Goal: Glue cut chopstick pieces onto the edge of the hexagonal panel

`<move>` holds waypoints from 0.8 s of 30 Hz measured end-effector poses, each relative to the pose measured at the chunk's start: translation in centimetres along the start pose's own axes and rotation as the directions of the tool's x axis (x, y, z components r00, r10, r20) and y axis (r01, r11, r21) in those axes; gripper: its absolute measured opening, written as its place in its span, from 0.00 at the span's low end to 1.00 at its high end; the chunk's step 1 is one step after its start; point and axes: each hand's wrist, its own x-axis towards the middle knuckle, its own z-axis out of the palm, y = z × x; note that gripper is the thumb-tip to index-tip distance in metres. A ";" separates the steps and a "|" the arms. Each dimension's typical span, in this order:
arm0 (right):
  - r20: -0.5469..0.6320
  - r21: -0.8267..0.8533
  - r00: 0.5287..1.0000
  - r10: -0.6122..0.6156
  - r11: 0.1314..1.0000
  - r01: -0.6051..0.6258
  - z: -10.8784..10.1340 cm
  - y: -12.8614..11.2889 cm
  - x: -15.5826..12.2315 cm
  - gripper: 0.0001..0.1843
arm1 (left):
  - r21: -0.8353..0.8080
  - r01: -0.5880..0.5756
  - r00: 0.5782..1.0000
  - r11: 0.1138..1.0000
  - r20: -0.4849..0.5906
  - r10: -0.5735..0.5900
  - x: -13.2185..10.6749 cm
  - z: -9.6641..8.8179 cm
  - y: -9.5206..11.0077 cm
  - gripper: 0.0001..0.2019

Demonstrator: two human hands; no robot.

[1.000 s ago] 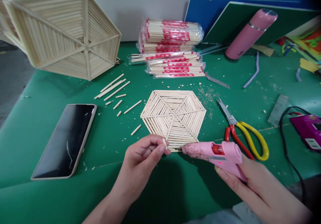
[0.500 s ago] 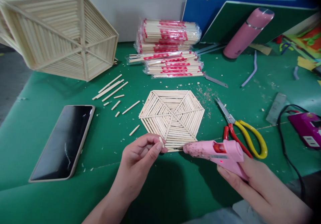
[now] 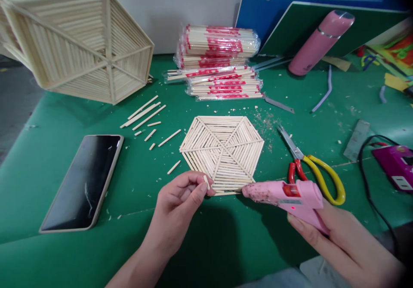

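On the green table lies a flat hexagonal panel point(image 3: 222, 150) made of thin wooden sticks, with spokes crossing at its centre. My left hand point(image 3: 183, 202) is closed at the panel's lower left corner, pinching a short wooden stick piece point(image 3: 206, 182) between thumb and finger. In my right hand point(image 3: 342, 236) is a pink hot glue gun point(image 3: 284, 195) with a small red light lit. Its nozzle points left at the panel's front edge, by the outermost stick point(image 3: 226, 193). Whether the nozzle touches the stick I cannot tell.
Cut sticks point(image 3: 146, 115) lie left of the panel, near a phone point(image 3: 82, 182). Wrapped chopsticks point(image 3: 222, 64) are piled behind. Yellow-and-red-handled pliers point(image 3: 300, 154), a pink bottle point(image 3: 321, 42) and a purple power socket point(image 3: 395, 163) with a black cable stand right. A large stick structure point(image 3: 108, 60) rises back left.
The glue gun in my right hand has shifted a little to the right along the panel's front edge. My left hand stays nearly in place with its stick piece.
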 end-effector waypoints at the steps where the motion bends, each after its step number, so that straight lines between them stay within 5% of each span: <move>1: -0.017 0.004 1.000 -0.022 1.000 0.022 0.1 -0.1 0.1 0.17 | 0.002 0.000 1.000 1.000 -0.002 0.000 0.0 0.0 0.0 0.03; 7: -0.019 0.083 0.998 -0.056 0.995 0.058 0.5 -1.4 1.3 0.15 | -0.018 -0.005 0.999 1.000 -0.053 0.004 0.0 -0.2 -0.1 0.03; 12: -0.021 0.092 1.000 -0.022 0.995 0.024 0.7 -1.5 1.2 0.14 | 0.197 -0.045 0.993 0.979 -0.099 0.066 0.1 -0.7 0.4 0.04; 19: -0.073 0.011 0.994 -0.086 0.996 0.088 0.7 -2.1 1.3 0.06 | 0.670 -0.264 0.958 0.694 0.100 0.268 -0.2 -1.1 0.9 0.05; 24: -0.059 0.061 0.996 -0.063 0.996 0.066 0.6 -2.3 1.4 0.09 | 0.642 -0.305 0.950 0.703 0.156 0.270 -0.2 -0.9 0.9 0.05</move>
